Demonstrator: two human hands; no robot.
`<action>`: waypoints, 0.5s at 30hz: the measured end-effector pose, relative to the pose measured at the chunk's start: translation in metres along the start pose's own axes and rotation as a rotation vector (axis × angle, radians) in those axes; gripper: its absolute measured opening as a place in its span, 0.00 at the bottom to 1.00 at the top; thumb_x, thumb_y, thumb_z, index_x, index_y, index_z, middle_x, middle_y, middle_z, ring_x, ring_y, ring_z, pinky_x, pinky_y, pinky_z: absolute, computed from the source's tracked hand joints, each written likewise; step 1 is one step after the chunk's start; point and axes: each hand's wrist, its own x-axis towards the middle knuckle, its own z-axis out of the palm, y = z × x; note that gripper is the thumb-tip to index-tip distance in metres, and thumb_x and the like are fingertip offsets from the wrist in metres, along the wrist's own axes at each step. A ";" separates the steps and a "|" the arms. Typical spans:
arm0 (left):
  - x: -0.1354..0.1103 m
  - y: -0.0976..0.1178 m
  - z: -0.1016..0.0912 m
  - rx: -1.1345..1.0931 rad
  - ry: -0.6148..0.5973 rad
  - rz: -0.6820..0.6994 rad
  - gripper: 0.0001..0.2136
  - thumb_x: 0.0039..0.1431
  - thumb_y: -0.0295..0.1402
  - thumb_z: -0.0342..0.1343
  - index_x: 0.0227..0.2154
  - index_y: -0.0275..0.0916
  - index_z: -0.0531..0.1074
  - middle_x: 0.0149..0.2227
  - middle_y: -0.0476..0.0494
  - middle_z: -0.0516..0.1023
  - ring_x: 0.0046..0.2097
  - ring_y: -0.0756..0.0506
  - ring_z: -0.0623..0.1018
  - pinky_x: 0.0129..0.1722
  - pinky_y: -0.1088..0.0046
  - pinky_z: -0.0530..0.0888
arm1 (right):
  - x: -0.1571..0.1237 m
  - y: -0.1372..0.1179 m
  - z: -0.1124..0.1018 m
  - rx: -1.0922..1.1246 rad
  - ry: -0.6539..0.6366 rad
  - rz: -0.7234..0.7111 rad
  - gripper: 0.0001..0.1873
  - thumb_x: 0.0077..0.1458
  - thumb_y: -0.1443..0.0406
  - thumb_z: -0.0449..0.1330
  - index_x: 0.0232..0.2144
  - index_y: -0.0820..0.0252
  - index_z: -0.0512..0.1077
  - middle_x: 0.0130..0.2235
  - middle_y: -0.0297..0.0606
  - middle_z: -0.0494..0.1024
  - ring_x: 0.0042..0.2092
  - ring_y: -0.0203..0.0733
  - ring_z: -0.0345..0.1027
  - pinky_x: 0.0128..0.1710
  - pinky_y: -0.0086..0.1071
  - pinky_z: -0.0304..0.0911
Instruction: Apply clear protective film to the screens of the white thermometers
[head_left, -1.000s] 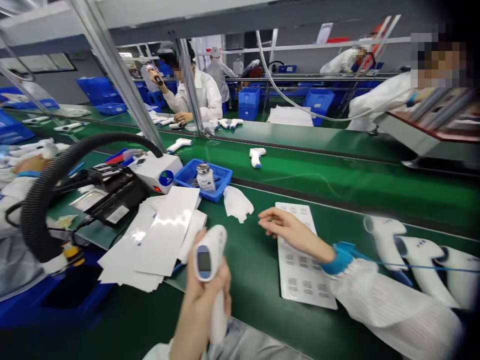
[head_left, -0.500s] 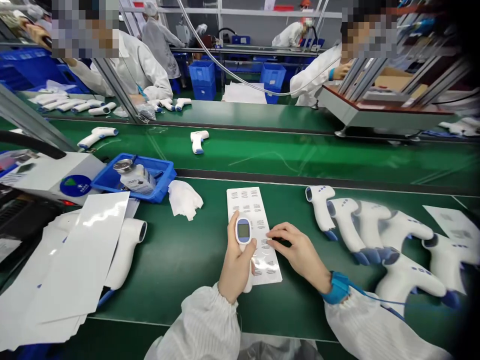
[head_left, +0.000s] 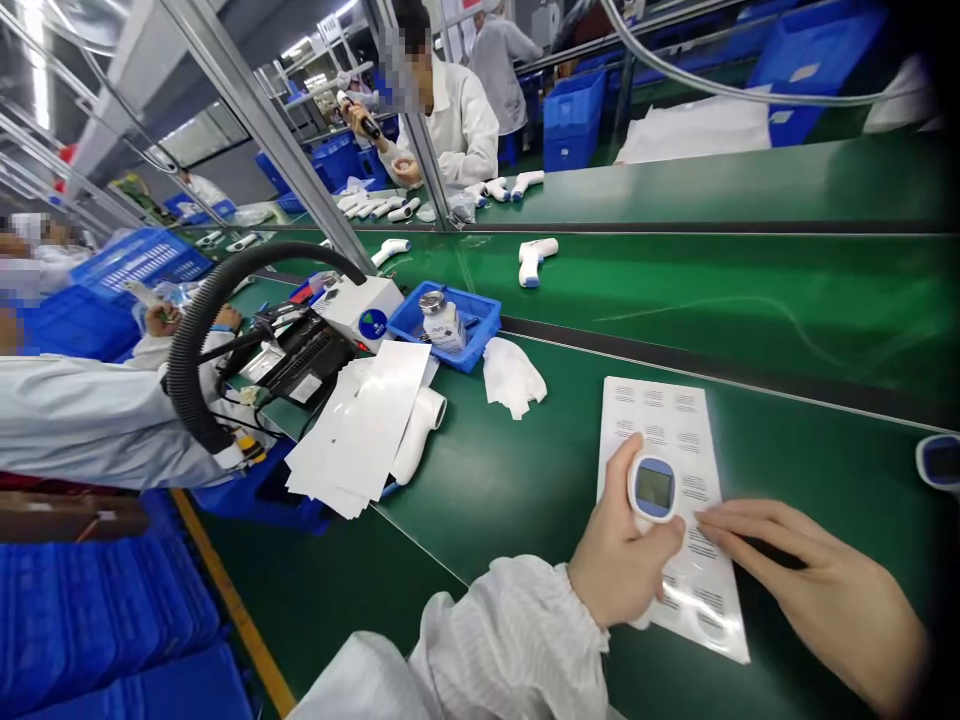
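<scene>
Hands are working low over a green assembly belt (head_left: 480, 560): the left hand (head_left: 626, 540) is gripping an infrared thermometer (head_left: 654, 488) with its display facing up, while the right hand (head_left: 825, 590) is lying open, its fingers (head_left: 739, 530) spreading across a white label sheet (head_left: 652, 410). The thermometer is sitting just above that sheet, though I cannot tell whether they are touching. Toward 10 o'clock, a black corrugated hose (head_left: 187, 370) is arching over a white machine (head_left: 358, 310), and a stack of loose white sheets (head_left: 360, 425) is lying nearer the hands. At 11 o'clock, a blue tray (head_left: 480, 322) is holding a bottle (head_left: 442, 322). The label sheet could be sliding if the right hand's pressure eases, and a slipping thermometer could be knocking it askew.
</scene>
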 end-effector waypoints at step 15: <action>0.005 -0.005 0.001 0.063 0.037 0.091 0.31 0.62 0.30 0.54 0.65 0.50 0.49 0.64 0.44 0.64 0.62 0.39 0.67 0.63 0.57 0.61 | -0.016 -0.093 -0.028 -0.030 -0.336 -0.346 0.08 0.53 0.73 0.55 0.26 0.55 0.66 0.31 0.33 0.75 0.33 0.38 0.71 0.32 0.30 0.66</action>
